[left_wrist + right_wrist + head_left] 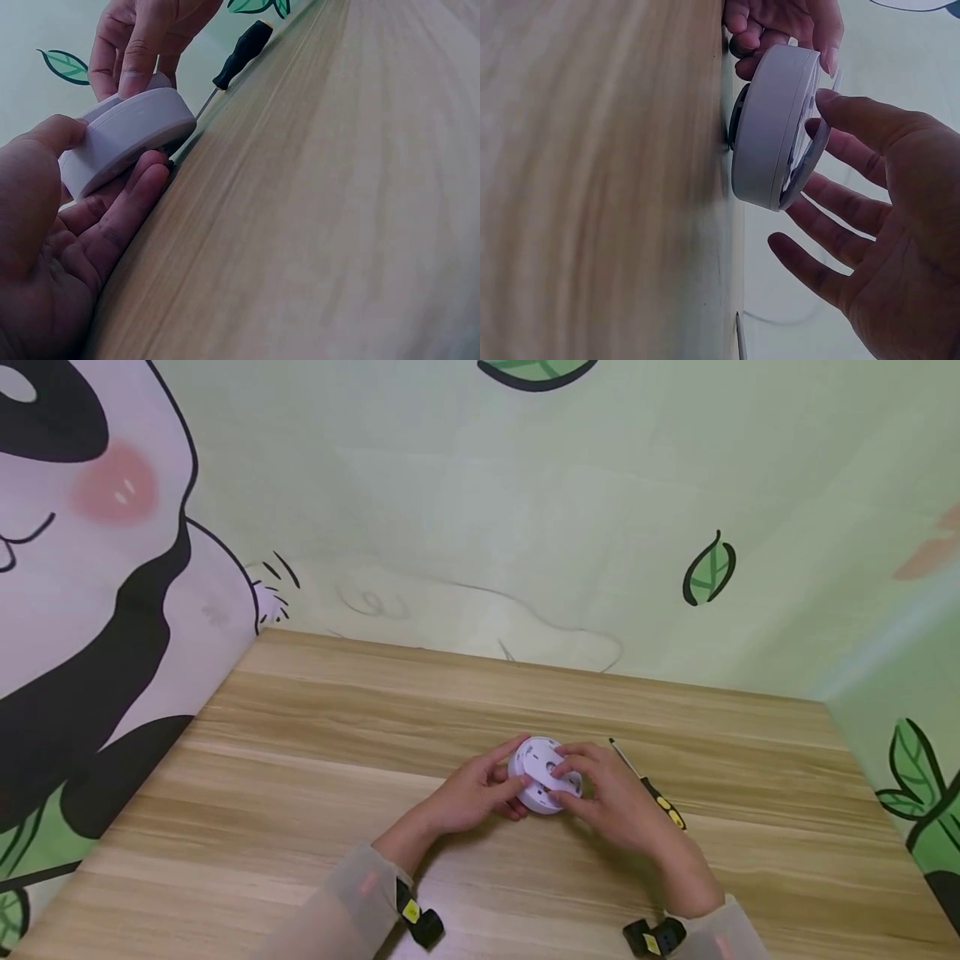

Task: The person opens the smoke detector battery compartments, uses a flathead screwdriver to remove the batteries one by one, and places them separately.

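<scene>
A round white device (538, 806), which looks like a smoke detector, is held just over the wooden table. My left hand (474, 793) grips its side, thumb on the rim and fingers beneath. A thin white mounting plate (538, 766) with holes lies across its upper face. My right hand (611, 789) pinches this plate between thumb and fingertips. In the right wrist view the plate (810, 166) stands slightly tilted off the housing (769, 131) at one side. Some dark part shows under the housing. To the right of my right hand lies a screwdriver (663, 803) with a black and yellow handle.
The wood-grain table (300, 760) stretches out on all sides of the hands. Behind it rises a pale green wall cloth (420, 527) printed with leaves and a panda. Small black cameras (426, 927) sit on both wrists.
</scene>
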Demonstrator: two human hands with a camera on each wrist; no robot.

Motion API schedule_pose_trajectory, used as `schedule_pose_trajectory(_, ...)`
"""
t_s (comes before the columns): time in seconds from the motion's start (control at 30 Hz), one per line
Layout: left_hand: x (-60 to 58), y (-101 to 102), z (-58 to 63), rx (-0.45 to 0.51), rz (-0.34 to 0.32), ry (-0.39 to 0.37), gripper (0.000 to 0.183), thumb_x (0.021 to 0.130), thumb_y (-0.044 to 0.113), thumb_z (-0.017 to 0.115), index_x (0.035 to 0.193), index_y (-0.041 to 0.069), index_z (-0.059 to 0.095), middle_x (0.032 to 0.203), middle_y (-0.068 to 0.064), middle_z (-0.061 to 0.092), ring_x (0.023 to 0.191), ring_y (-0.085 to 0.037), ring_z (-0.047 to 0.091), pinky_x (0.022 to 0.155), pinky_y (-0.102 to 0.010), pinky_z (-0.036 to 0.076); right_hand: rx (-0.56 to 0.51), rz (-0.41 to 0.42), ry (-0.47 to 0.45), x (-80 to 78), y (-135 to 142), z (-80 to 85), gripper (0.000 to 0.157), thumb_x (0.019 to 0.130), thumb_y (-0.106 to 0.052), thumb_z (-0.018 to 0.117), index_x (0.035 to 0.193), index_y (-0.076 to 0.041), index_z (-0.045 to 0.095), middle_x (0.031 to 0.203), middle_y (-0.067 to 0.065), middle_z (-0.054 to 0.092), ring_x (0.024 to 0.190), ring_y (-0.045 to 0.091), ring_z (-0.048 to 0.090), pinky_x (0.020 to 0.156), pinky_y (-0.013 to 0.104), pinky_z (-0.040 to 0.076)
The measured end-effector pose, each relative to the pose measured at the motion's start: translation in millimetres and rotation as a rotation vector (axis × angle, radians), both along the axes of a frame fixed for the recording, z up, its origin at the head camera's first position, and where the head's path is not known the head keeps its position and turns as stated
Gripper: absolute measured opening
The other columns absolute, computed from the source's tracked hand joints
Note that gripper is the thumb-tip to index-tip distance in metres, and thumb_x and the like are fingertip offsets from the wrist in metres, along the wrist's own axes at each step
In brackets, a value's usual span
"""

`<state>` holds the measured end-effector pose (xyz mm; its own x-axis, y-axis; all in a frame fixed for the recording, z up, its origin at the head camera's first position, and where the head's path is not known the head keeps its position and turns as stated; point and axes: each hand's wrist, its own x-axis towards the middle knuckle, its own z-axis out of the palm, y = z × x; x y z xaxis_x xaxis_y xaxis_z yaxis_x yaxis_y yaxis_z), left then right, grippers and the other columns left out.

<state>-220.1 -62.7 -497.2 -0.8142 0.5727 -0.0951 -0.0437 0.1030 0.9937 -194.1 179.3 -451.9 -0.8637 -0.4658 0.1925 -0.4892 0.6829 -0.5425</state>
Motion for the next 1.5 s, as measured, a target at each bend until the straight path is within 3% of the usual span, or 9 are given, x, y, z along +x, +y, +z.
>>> schedule_pose_trajectory(0.33,-0.9,1,-1.7,0.017,0.003,0.004,0.065,0.107,0.018,0.058,0.164,0.028,0.029,0.1,-0.018,0.076,0.08,-0.021,0.075,0.078,-0.037,0.068,-0.059,-0.006,-0.037,1.7,0,2.5,0.016,0.094,-0.019,0.078,0.105,-0.017,0.067,0.142,0.012,0.06,0.133,0.036,0.055,0.108,0.058,0.052)
schedule_pose_trajectory(0.7,-0.5,0,-4.2,0.032,-0.002,0.014,0.065,0.107,0.016,0.057,0.165,0.022,0.028,0.107,-0.025,0.075,0.08,-0.024,0.075,0.078,-0.039,0.069,-0.173,-0.031,-0.11,1.2,5,2.5,0.016,0.098,-0.018,0.073,0.112,-0.017,0.065,0.144,0.011,0.059,0.129,0.033,0.059,0.1,0.055,0.057)
schedule_pose_trajectory(1.07,0.0,0,-2.7,0.035,0.008,0.005,0.065,0.107,0.014,0.057,0.165,0.022,0.027,0.107,-0.025,0.074,0.081,-0.024,0.076,0.079,-0.039,0.069,-0.19,-0.083,-0.087,-2.2,8,2.6,0.016,0.101,-0.015,0.068,0.115,-0.007,0.067,0.141,0.018,0.062,0.124,0.035,0.062,0.098,0.054,0.059)
schedule_pose_trajectory(1.5,-1.0,0,-4.9,0.05,0.007,-0.002,0.065,0.107,0.015,0.057,0.165,0.023,0.029,0.106,-0.024,0.074,0.081,-0.022,0.075,0.079,-0.039,0.069,-0.201,-0.127,-0.079,-3.2,11,4.5,0.018,0.1,-0.013,0.069,0.116,-0.006,0.066,0.137,0.018,0.064,0.119,0.036,0.064,0.099,0.055,0.059)
